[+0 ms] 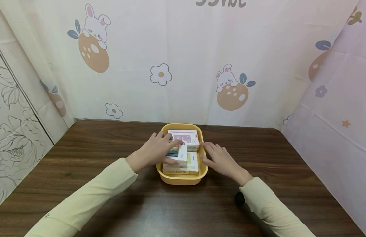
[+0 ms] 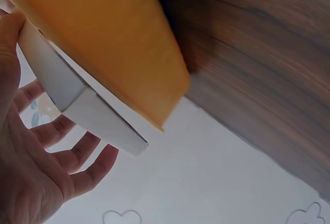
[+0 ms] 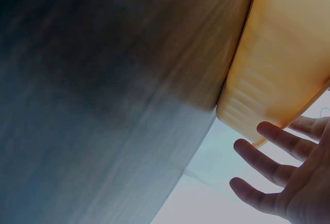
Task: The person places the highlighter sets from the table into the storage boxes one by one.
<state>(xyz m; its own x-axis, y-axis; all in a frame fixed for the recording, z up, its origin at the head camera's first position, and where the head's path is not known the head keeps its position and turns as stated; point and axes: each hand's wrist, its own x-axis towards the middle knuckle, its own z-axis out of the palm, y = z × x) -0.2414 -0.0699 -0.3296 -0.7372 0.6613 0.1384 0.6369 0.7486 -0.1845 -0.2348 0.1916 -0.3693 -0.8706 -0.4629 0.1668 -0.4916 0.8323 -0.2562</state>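
My left hand (image 1: 157, 149) grips a small white box (image 1: 183, 153) with a colourful picture on its lid, fingers over its far side and thumb at its near edge. That box is raised at the left side of a yellow plastic basket (image 1: 180, 180), overlapping the boxes inside. In the left wrist view, the white box (image 2: 105, 123) sticks out above the basket's rim. At the basket's right rim, my right hand (image 1: 221, 160) lies with fingers extended and its fingertips at the edge. Inside the basket are a white-and-purple box (image 1: 186, 136) at the back and a white-and-yellow box (image 1: 193, 163) in front.
A dark wood-grain table (image 1: 183, 210) carries the basket. Behind it and to the right hangs a pale curtain (image 1: 189, 95) with rabbit and flower prints. A panel with line-drawn flowers (image 1: 14, 131) stands at the left.
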